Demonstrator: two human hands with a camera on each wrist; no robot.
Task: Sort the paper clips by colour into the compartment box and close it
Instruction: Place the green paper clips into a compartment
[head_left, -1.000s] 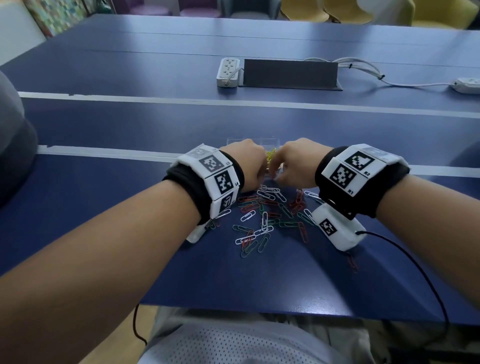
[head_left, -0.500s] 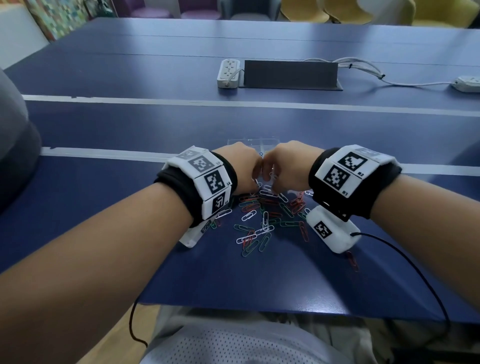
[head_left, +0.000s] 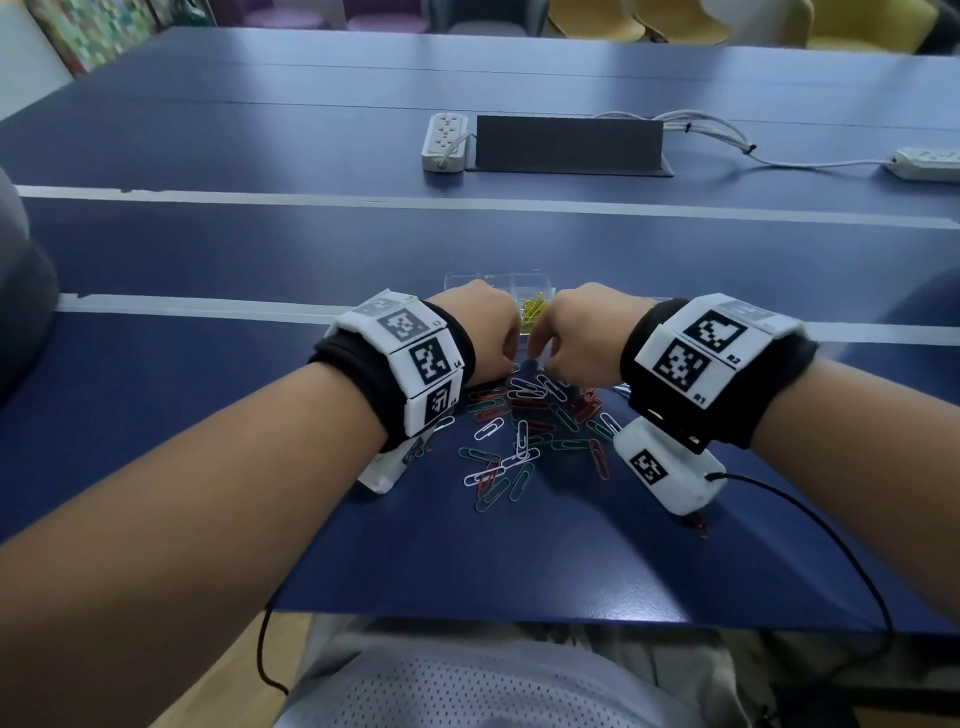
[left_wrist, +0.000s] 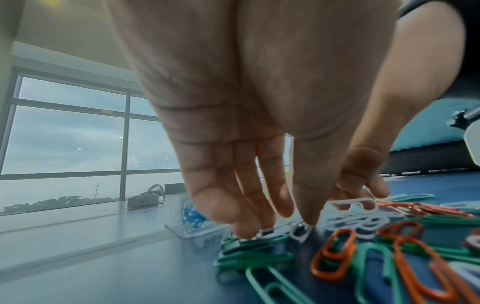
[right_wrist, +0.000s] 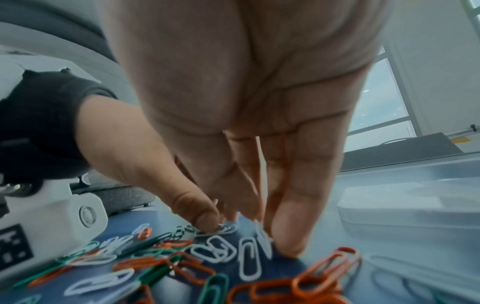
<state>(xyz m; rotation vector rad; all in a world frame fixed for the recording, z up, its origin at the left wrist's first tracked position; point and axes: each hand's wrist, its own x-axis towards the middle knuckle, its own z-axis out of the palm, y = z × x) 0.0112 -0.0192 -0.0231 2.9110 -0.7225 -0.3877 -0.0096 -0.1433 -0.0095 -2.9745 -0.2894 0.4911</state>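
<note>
A loose pile of paper clips (head_left: 524, 426) in white, green and red lies on the blue table (head_left: 208, 364). Just beyond it stands the clear compartment box (head_left: 498, 283), with yellow clips (head_left: 534, 312) in one cell and blue clips (left_wrist: 193, 218) in another. Both hands hang fingers-down over the pile's far edge. My left hand (head_left: 488, 332) pinches a white clip (left_wrist: 301, 230) against the table with thumb and fingertips. My right hand (head_left: 576, 338) holds white clips (right_wrist: 262, 185) between its fingers, with one fingertip (right_wrist: 288, 246) on the table.
A grey cable hatch (head_left: 569, 143) with a white power strip (head_left: 444, 140) beside it sits mid-table. A second strip (head_left: 930, 163) lies far right. The clear box (right_wrist: 405, 205) is close to my right fingers. The table's near edge is at my lap.
Half a second ago the two hands met knuckle to knuckle over the pile. They now stand slightly apart, and the yellow clips show between them again.
</note>
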